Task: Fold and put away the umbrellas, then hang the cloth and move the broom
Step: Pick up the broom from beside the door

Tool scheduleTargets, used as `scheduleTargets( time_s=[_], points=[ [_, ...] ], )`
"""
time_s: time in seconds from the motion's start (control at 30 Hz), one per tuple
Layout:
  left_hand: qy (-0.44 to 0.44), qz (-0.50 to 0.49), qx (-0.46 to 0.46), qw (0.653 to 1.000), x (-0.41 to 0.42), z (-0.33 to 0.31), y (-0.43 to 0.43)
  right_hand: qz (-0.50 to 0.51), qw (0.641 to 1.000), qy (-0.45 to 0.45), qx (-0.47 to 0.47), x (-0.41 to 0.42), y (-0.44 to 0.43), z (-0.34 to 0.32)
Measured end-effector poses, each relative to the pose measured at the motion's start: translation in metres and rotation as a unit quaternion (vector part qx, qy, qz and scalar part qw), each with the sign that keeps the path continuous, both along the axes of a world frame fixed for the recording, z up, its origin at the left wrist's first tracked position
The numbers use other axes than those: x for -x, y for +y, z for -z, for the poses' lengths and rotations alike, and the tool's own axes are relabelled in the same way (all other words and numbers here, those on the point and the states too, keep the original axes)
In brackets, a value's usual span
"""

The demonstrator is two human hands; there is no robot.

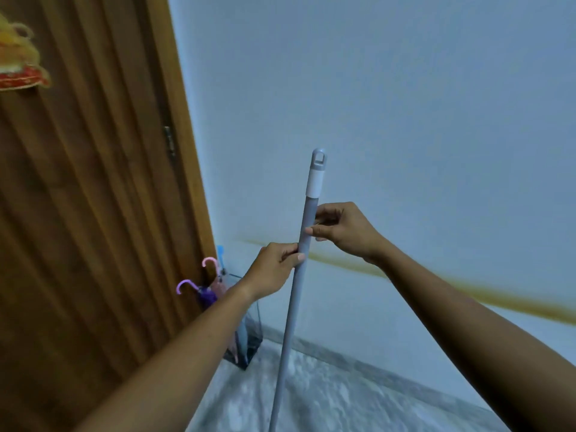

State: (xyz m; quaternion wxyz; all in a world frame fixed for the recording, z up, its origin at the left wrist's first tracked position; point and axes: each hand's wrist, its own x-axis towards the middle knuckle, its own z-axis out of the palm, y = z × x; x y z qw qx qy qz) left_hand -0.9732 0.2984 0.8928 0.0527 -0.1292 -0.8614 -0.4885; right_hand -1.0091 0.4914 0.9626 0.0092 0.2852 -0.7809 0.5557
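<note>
A person steadies a grey broom handle (pixel 296 291) with both hands beside a pale wall (pixel 405 104), in what looks like the closing step of the task. The left hand (pixel 274 269) has its fingers wrapped around the pole; the right hand (pixel 339 229), just above, pinches it between thumb and fingertips. The broom head is out of frame below. Folded umbrellas (pixel 205 291), purple, pink and blue, already stand in a clear stand (pixel 249 344) by the wooden door (pixel 78 213). The cloth is not in view, so its hanging cannot be confirmed.
</note>
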Motion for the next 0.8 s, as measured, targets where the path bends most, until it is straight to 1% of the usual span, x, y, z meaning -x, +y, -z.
scheduleTargets(
  time_s=[0.13,0.3,0.4,0.6,0.8],
  points=[
    [-0.002,0.047,0.039,0.998,0.056,0.001,0.084,0.046,0.999,-0.018,0.006,0.044,0.083,0.010],
    [-0.004,0.081,0.046,0.996,0.123,0.004,0.180,0.082,0.996,-0.033,0.011,0.103,0.180,0.018],
    [-0.012,0.090,0.045,0.995,0.154,0.008,0.222,0.090,0.995,-0.035,0.006,0.132,0.223,0.019],
    [-0.034,0.102,0.051,0.993,0.197,0.026,0.273,0.087,0.994,-0.060,0.010,0.173,0.275,0.040],
    [-0.053,0.118,0.054,0.990,0.232,0.049,0.294,0.094,0.992,-0.089,0.007,0.205,0.298,0.065]
  ],
)
